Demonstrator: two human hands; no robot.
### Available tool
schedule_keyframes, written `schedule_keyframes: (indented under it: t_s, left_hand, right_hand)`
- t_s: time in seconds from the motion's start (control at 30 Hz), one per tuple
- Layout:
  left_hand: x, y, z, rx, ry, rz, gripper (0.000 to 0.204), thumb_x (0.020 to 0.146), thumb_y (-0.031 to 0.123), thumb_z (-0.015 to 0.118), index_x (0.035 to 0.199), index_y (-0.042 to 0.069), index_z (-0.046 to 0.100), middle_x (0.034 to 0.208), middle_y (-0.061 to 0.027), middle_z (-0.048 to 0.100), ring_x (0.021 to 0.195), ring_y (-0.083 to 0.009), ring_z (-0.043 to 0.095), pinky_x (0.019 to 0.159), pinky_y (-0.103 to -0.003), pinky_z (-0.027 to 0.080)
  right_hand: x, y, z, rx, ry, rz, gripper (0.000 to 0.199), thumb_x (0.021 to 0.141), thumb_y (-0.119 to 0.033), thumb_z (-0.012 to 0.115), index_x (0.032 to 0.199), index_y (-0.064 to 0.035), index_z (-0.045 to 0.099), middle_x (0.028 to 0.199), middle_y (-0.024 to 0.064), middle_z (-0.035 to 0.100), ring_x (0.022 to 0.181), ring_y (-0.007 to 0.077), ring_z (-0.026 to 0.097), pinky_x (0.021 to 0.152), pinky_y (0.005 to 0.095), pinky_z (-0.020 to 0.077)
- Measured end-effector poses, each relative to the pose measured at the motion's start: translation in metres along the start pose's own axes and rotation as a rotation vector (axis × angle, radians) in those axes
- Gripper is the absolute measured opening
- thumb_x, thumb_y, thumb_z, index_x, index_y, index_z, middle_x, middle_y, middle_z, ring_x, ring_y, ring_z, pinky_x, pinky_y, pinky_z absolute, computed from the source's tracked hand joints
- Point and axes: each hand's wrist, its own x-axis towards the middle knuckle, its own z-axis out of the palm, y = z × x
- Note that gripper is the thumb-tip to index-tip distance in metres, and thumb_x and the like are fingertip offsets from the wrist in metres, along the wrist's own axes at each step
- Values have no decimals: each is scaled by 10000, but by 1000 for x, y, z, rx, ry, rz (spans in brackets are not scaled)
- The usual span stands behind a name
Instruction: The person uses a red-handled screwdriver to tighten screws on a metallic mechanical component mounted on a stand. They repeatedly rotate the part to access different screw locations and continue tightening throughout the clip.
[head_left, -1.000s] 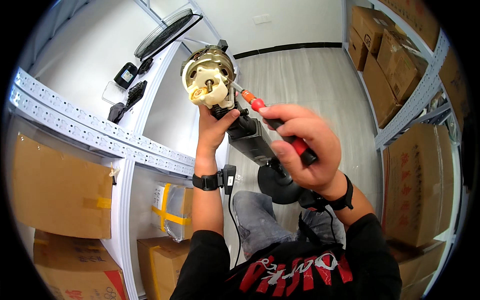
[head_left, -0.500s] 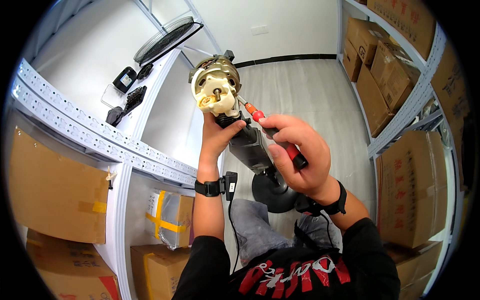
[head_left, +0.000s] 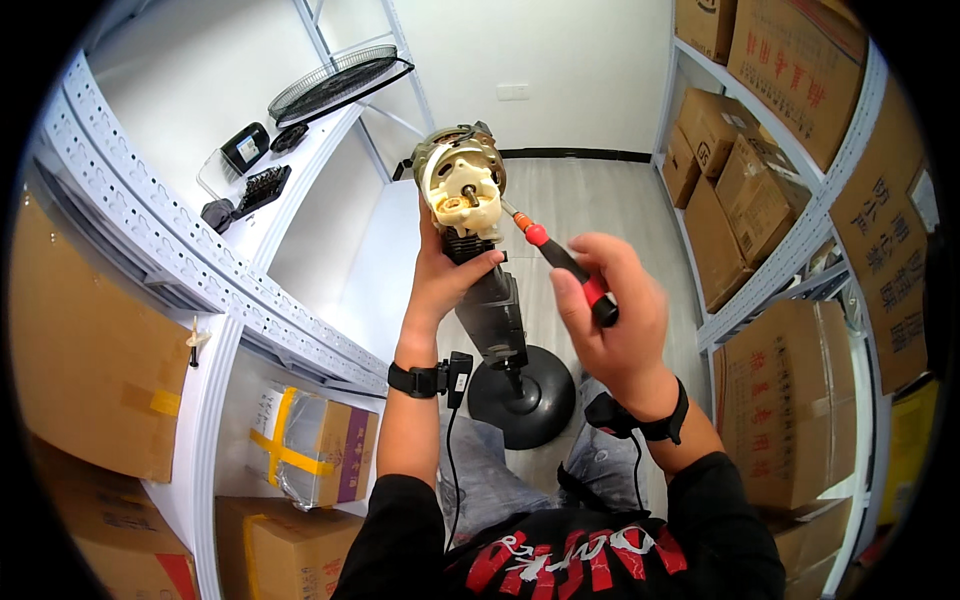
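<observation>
A stand fan's bare motor head (head_left: 463,175), with a cream-coloured plastic gear housing (head_left: 468,200) and a metal shaft, is tilted up toward me. My left hand (head_left: 445,275) is wrapped round the black neck below it, thumb across the front. A red-and-black screwdriver (head_left: 560,258) slants down to the right, its tip against the right side of the housing; the exact contact is too small to see. Around the rear of its handle my right hand (head_left: 625,310) is loosely open, thumb and fingers apart and slightly blurred. The black column (head_left: 492,320) runs down to a round base (head_left: 530,425).
On the left white shelf (head_left: 310,145) lie a black fan grille (head_left: 340,82), a black cylindrical part (head_left: 246,147) and a bit set (head_left: 264,190). Cardboard boxes (head_left: 785,400) fill the right rack. A taped box (head_left: 310,450) sits on the lower left shelf. Cables hang from both wrist straps.
The motor head has shifted right and slightly down in view, and the base now shows more fully. My right hand's fingers have loosened from the screwdriver handle, whose tip stays at the housing.
</observation>
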Motion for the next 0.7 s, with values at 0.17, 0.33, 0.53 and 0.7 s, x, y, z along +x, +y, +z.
schedule_keyframes:
  t_s: [0.17,0.33,0.53,0.7]
  left_hand:
    - [-2,8,5,20,-22,99,1246,722,58,881,1620,72,18,1496,-135,435,1341,-243,480,1096,-378,434]
    - [-1,5,3,-2,-15,153,1255,728,59,875,1625,85,-2,1534,-141,403,1373,-248,463,1105,-367,425]
    - [-4,6,3,-15,10,173,1219,723,30,862,1626,79,44,1505,-138,436,1340,-259,490,1091,-370,433]
    - [-8,10,3,96,17,182,1230,736,107,875,1626,77,26,1612,-147,293,1443,-261,370,1174,-386,328]
  right_hand:
    - [-1,7,-7,98,-34,134,236,871,-116,787,1030,-18,642,762,84,606,601,160,555,560,278,458]
    - [2,7,-9,34,-92,-29,248,850,-46,772,1066,-1,661,834,110,632,684,190,580,647,291,479]
    - [7,5,-14,-14,-173,-82,224,840,15,726,1057,1,670,880,105,642,716,190,578,681,285,472]
    - [1,-7,-15,131,-196,338,230,917,-83,688,1144,-52,657,857,49,650,711,199,582,674,260,456]
